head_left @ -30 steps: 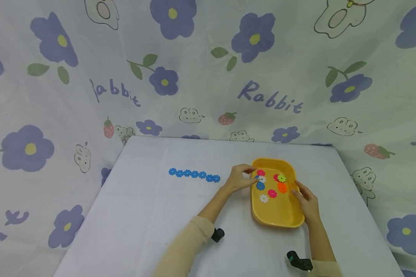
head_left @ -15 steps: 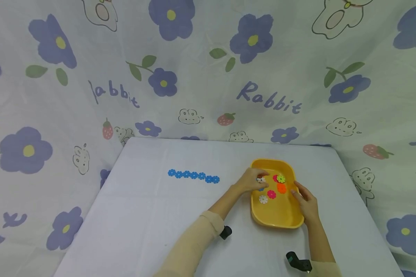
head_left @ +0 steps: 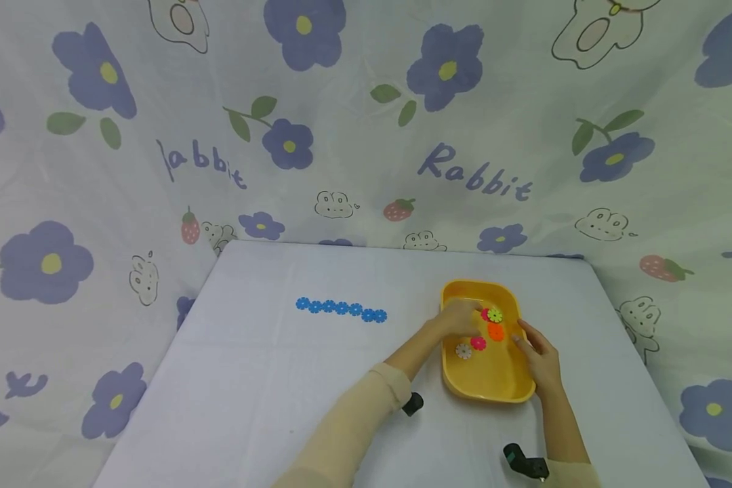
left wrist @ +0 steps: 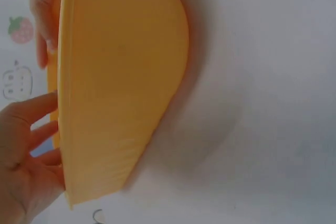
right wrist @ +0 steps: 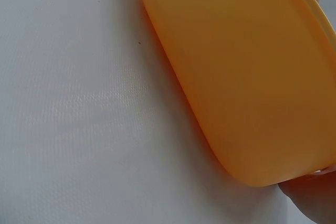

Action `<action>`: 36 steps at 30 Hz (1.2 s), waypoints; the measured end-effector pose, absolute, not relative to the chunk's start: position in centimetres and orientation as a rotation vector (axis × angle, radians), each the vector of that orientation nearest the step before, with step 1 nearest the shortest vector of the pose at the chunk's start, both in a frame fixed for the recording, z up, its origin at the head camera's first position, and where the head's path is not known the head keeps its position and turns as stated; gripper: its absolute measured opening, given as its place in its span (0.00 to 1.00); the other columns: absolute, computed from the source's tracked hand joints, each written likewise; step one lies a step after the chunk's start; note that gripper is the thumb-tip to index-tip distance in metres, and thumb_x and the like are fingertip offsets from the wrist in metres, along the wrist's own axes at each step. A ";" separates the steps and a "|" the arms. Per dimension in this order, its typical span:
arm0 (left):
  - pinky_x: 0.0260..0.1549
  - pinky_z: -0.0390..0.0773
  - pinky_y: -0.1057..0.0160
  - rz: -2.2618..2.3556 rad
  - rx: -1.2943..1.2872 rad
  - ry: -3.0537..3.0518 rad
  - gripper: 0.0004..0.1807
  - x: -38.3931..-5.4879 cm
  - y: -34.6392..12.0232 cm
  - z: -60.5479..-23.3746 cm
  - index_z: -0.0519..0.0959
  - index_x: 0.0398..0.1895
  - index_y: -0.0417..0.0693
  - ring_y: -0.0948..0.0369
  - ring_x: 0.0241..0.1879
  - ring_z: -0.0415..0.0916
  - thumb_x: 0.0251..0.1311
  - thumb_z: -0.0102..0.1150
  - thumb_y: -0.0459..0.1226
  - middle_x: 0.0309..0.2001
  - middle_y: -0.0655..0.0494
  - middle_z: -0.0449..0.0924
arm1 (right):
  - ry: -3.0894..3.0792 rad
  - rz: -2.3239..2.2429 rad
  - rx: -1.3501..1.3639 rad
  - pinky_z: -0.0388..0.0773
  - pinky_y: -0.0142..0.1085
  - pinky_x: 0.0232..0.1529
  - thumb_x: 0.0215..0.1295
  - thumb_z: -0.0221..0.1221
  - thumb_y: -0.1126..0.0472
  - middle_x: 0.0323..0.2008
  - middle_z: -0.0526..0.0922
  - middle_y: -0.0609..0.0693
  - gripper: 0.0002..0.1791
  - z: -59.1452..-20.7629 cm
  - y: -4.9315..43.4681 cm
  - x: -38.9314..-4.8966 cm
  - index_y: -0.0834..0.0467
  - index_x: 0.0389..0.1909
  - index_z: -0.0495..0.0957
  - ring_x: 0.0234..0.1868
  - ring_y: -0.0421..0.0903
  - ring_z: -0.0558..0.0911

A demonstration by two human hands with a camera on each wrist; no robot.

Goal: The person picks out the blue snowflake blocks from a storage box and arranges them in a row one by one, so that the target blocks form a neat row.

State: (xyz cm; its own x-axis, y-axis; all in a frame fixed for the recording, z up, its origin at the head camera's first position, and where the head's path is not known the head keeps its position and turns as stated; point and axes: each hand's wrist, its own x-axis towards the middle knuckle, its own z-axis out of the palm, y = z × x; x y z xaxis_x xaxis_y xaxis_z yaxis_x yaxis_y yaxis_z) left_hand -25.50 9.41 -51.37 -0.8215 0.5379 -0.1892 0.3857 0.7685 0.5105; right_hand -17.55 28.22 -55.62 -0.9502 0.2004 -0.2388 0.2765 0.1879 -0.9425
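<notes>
Nearest, the yellow tray (head_left: 488, 379) sits on the white table (head_left: 244, 393) with its long axis running away from the person; the right hand (head_left: 543, 359) grips the right-hand rim, thumb toward the inside; a white flower disc (head_left: 463, 351) lies in the tray on the near side of the left hand (head_left: 462, 318), and a pink flower disc (head_left: 478, 343) lies just beside its thumb side; the left hand reaches in over the left rim, fingers pointing right, and whether they pinch anything or hang free I cannot tell, since the hand's back covers what is under it; an orange flower disc (head_left: 496, 331) lies between the two hands, just right of the left fingertips; slightly farther, a yellow-green flower disc (head_left: 495, 314) overlaps a darker pink one, both straight off those fingertips, so the left hand is the nearer one to them; outside the tray, well to the left, a blue row (head_left: 341, 308) of seven discs stretches crosswise, its right end nearer the person; behind stands the floral backdrop (head_left: 354, 169).
</notes>
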 end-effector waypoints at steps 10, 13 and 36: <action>0.55 0.69 0.70 0.629 0.596 2.611 0.33 -25.4 10.8 -51.9 0.71 0.62 0.50 0.64 0.57 0.70 0.51 0.69 0.42 0.58 0.59 0.74 | 2.385 -1.912 0.470 0.52 0.42 0.68 0.68 0.52 0.49 0.73 0.52 0.52 0.32 -55.5 28.2 -17.6 0.54 0.70 0.59 0.73 0.49 0.48; 0.53 0.70 0.70 0.662 0.606 2.599 0.30 -25.3 10.9 -52.2 0.73 0.60 0.50 0.64 0.55 0.71 0.51 0.69 0.40 0.57 0.59 0.75 | 2.383 -1.914 0.465 0.52 0.42 0.68 0.68 0.52 0.49 0.73 0.51 0.52 0.32 -55.5 28.2 -17.5 0.53 0.70 0.59 0.73 0.49 0.48; 0.50 0.70 0.74 0.615 0.612 2.702 0.21 -25.4 12.0 -53.6 0.81 0.50 0.49 0.66 0.50 0.73 0.50 0.69 0.37 0.49 0.60 0.79 | 2.379 -1.929 0.469 0.54 0.41 0.67 0.68 0.53 0.49 0.73 0.53 0.52 0.31 -55.6 28.3 -17.6 0.54 0.69 0.60 0.73 0.49 0.49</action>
